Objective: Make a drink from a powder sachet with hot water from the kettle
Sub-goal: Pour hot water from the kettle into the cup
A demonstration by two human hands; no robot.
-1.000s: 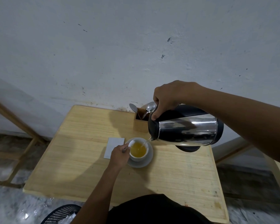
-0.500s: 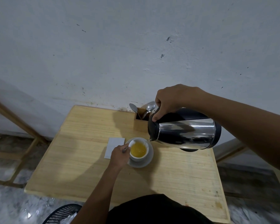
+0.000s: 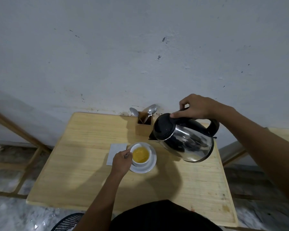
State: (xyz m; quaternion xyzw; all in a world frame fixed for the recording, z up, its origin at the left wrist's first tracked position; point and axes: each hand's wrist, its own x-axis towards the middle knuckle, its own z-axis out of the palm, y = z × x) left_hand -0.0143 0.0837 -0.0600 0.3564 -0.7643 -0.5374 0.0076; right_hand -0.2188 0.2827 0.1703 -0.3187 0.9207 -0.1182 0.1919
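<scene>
Above the table (image 3: 83, 180), kettle (image 3: 187, 140) now tipped back upright, pouring stopped, cup (image 3: 141, 155) fuller

Honestly can't read any text here, no brand on the kettle (image 3: 183, 140) and the white sachet (image 3: 114, 151) looks totally blank.

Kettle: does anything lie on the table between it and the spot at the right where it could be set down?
Nothing visible: the table beneath and right of the kettle, held by the right hand, is bare.
</scene>
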